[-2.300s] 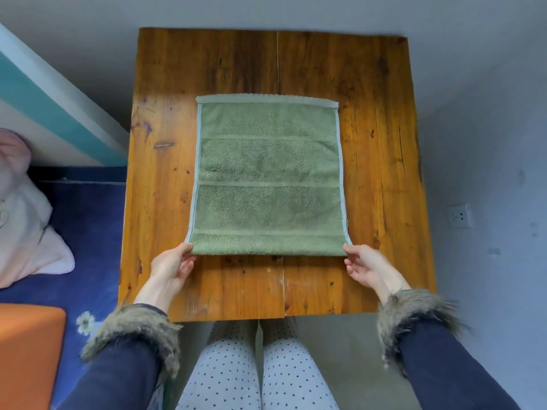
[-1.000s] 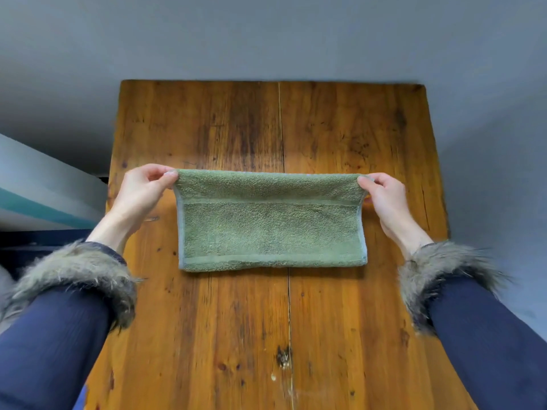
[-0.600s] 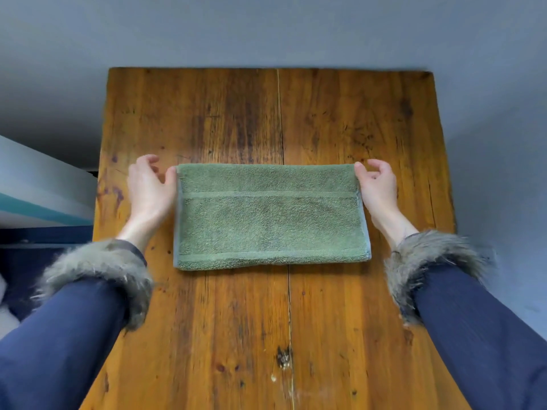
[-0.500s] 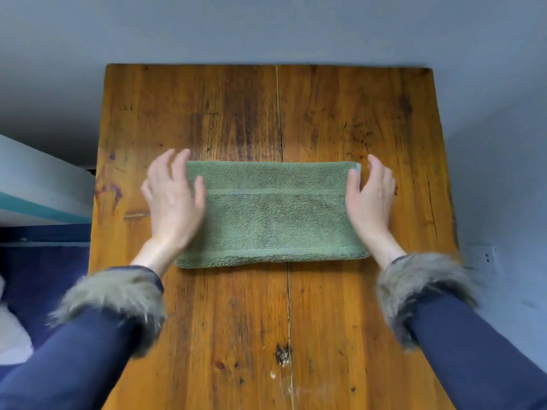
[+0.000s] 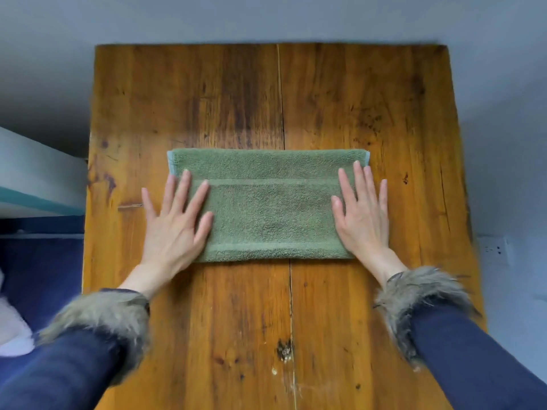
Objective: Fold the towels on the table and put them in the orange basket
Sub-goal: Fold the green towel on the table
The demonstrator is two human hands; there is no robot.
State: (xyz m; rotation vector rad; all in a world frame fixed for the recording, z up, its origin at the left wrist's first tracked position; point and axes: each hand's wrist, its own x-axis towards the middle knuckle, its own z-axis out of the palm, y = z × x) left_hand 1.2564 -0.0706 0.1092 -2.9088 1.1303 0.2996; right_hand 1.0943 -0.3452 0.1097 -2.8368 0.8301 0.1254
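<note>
A green towel (image 5: 270,205), folded in half into a wide strip, lies flat across the middle of the wooden table (image 5: 325,99). My left hand (image 5: 174,223) presses flat on the towel's left end, fingers straight and spread. My right hand (image 5: 362,214) lies flat on the right end in the same way. Neither hand grips anything. The orange basket is out of view.
A grey wall runs behind and to the right of the table, with a white socket (image 5: 492,250) low on the right. To the left are a blue surface (image 5: 41,261) and a pale cloth (image 5: 11,329) at the frame's edge.
The towel went from spread open to folded in half. My hands let go of its corners and moved onto its two ends, palms down.
</note>
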